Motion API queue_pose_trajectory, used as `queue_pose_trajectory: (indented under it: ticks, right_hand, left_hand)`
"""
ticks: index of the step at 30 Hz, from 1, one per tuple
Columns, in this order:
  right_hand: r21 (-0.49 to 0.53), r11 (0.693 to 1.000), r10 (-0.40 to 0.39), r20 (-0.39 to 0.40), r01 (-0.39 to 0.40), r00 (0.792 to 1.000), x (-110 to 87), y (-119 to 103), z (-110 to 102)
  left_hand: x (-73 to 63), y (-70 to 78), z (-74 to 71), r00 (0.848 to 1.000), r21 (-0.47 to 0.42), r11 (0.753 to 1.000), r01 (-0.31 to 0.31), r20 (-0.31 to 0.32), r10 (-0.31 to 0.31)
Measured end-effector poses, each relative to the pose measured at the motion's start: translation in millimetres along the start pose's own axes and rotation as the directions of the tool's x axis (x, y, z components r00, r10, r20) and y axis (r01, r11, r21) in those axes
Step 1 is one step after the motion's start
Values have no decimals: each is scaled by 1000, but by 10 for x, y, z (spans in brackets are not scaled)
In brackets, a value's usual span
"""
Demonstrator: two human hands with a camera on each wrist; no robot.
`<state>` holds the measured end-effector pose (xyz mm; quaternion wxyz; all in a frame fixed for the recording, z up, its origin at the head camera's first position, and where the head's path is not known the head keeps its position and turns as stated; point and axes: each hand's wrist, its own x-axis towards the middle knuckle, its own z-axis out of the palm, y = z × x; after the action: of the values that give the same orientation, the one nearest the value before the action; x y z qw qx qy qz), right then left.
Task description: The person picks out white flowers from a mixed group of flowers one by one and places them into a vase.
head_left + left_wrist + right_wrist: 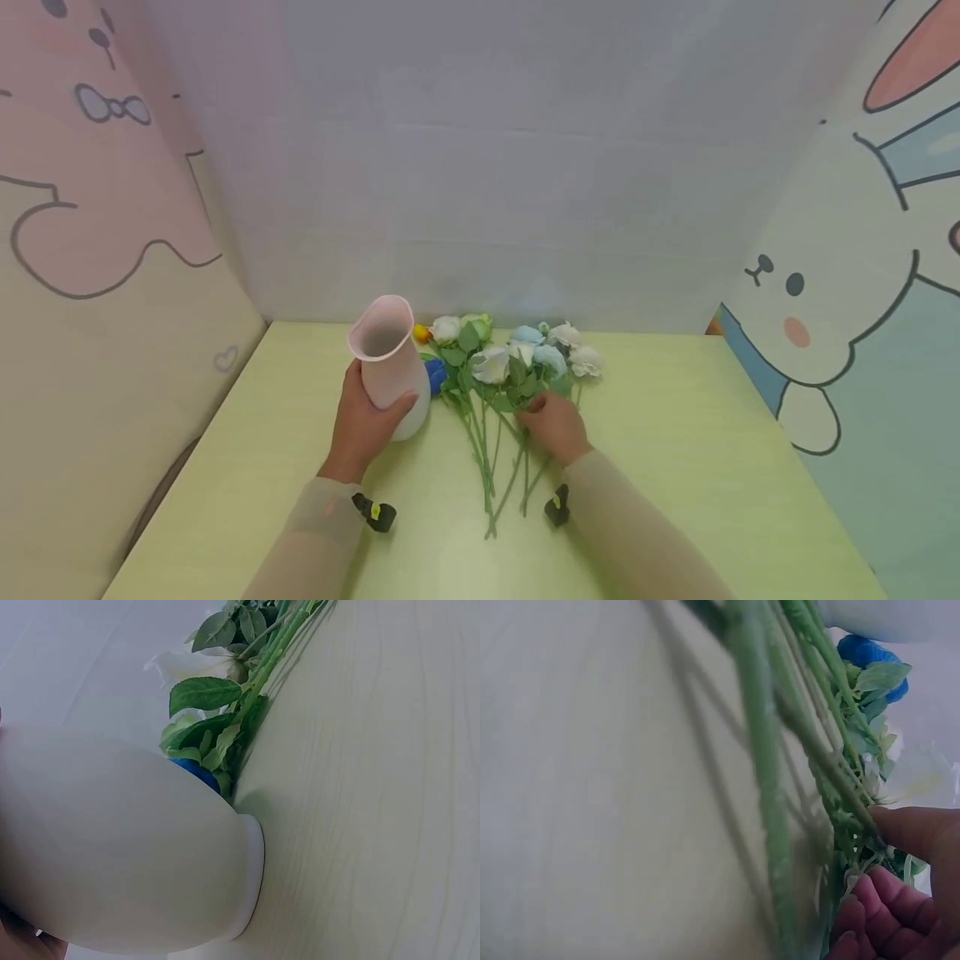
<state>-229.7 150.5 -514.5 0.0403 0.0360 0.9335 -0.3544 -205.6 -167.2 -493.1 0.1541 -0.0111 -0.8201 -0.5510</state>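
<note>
My left hand (365, 417) holds a pale pink-and-white vase (393, 379) around its body, thumb across the near side. The vase's wide mouth opens upward, and in the left wrist view its base ring (251, 874) is right at the tabletop. To its right lies a bunch of artificial flowers (491, 365) with long green stems (483, 467) toward me. My right hand (553, 427) is at the stems just below the leaves. In the right wrist view its thumb (907, 829) and fingers pinch a flower stem (825, 761); which bloom it carries is hidden.
A blue flower (435, 375) lies close against the vase, with an orange one (422, 333) behind. White and light blue blooms (551, 360) spread to the right on the pale yellow-green table (675, 467). A plain back wall (525, 183) and cartoon-printed side panels surround it.
</note>
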Motion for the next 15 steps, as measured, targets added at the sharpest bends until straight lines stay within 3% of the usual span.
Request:
queue_pose_trajectory:
  ticks: [15]
  right_hand:
    - [151, 987, 62, -37, -56, 997, 8, -6, -59]
  left_hand:
    - [38, -82, 29, 1000, -8, 1000, 10, 0, -10]
